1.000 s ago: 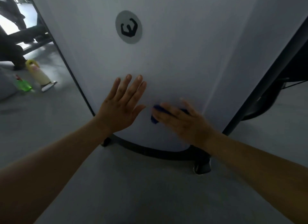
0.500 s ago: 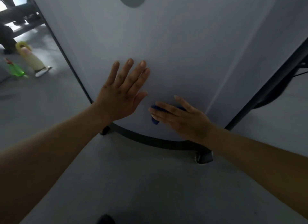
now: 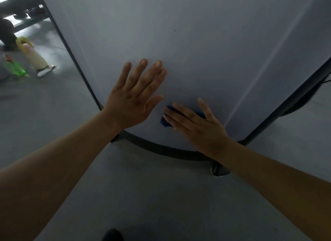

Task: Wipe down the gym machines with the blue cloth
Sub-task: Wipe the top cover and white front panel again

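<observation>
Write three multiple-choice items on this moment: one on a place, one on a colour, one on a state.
1. Where is the blue cloth?
A. Under the right hand, against the machine's white panel
B. Lying beside the bottles
C. Draped over the left forearm

2. What colour is the spray bottle on the floor?
A. Blue
B. Green
C. Black

3. How is the left hand?
A. Clenched in a fist
B. Flat on the panel, fingers straight
C. Gripping a bottle

Answers:
1 A: blue fabric peeks out beneath the right hand on the panel.
2 B: its body is bright green.
3 B: its palm and straight fingers lie on the panel.
</observation>
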### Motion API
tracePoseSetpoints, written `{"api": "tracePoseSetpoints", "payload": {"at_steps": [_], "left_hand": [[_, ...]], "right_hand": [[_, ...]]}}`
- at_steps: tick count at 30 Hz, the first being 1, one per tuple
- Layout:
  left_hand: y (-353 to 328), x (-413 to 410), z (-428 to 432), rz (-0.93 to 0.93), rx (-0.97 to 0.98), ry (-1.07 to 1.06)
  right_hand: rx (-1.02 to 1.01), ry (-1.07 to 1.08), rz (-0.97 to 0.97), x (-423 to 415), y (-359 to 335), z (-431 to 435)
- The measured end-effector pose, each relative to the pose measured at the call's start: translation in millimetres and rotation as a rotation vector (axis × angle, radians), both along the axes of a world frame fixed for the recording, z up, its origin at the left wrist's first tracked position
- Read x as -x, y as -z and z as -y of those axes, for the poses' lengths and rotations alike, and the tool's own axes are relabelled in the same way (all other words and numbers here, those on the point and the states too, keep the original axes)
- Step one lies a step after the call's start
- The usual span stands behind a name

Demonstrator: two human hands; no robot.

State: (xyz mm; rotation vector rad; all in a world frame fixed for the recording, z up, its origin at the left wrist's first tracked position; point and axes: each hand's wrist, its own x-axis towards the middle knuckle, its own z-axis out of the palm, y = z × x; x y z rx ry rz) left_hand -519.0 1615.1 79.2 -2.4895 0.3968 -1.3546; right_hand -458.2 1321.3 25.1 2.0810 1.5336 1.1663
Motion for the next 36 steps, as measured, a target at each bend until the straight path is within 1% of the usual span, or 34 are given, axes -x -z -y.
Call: {"api": "tracePoseSetpoints", "payload": {"at_steps": [2, 5, 6, 7, 9, 11, 12, 13, 15, 16, 18, 20, 22, 24, 27, 29, 31, 33, 36], "left_hand": [[-3.5, 2.0, -2.6, 0.004, -0.001, 0.014], [-4.3, 3.5, -12.7, 0.015, -0.014, 0.021], [-2.4, 3.4, -15.0, 0.017, -0.013, 0.019], [0.3, 3.0, -15.9, 0.016, -0.009, 0.014], [6.5, 1.4, -13.0, 0.010, 0.016, 0.003], [9.9, -0.8, -10.3, 0.005, 0.034, 0.002], [9.6, -1.9, -10.4, 0.004, 0.032, 0.002], [8.8, -2.3, -10.9, 0.002, 0.031, 0.003], [8.2, -2.9, -13.3, -0.002, 0.026, 0.009], [8.8, -2.6, -14.2, -0.006, 0.020, 0.009], [10.2, -2.3, -14.1, -0.010, 0.012, 0.011], [10.8, -1.7, -11.3, -0.029, 0.027, 0.007], [9.6, -1.9, -9.2, -0.051, 0.037, 0.002], [7.0, 0.0, -9.9, -0.063, 0.032, -0.005], [2.6, 5.9, -12.6, -0.068, 0.006, -0.010], [0.6, 7.9, -12.4, -0.071, -0.012, -0.007], [-0.5, 8.4, -10.9, -0.070, -0.004, -0.003], [-0.1, 7.8, -9.6, -0.062, 0.011, -0.007], [0.1, 6.6, -6.0, -0.065, 0.025, -0.012]], "right_hand": [[0.012, -0.021, -0.024, -1.1, 16.8, -4.1], [0.283, -0.101, -0.078, -1.7, 56.7, -9.2], [0.345, -0.106, -0.094, -2.2, 61.1, -11.8], [0.350, -0.100, -0.135, -1.1, 58.7, -15.5], [0.235, -0.101, -0.232, 2.8, 45.7, -24.0], [0.089, -0.077, -0.258, 5.3, 38.7, -32.1], [0.083, -0.064, -0.255, 6.3, 41.9, -36.0], [0.124, -0.049, -0.277, 7.3, 52.3, -39.6], [0.306, -0.070, -0.310, 6.9, 85.8, -47.6], [0.392, -0.075, -0.298, 6.9, 103.2, -52.6], [0.485, -0.085, -0.260, 6.1, 121.2, -65.2], [0.536, -0.077, -0.189, 9.2, 114.2, -81.6], [0.578, -0.060, -0.078, 13.9, 103.9, -101.2], [0.651, -0.009, 0.017, 18.0, 99.6, -122.4], [0.719, 0.055, 0.025, 19.7, 114.5, -132.1], [0.757, 0.084, 0.018, 17.3, 122.4, -108.9], [0.779, 0.054, 0.013, 10.1, 128.6, -73.2], [0.763, 0.029, -0.034, 4.2, 128.6, -46.7], [0.756, -0.028, -0.019, 3.7, 124.4, -61.4]]}}
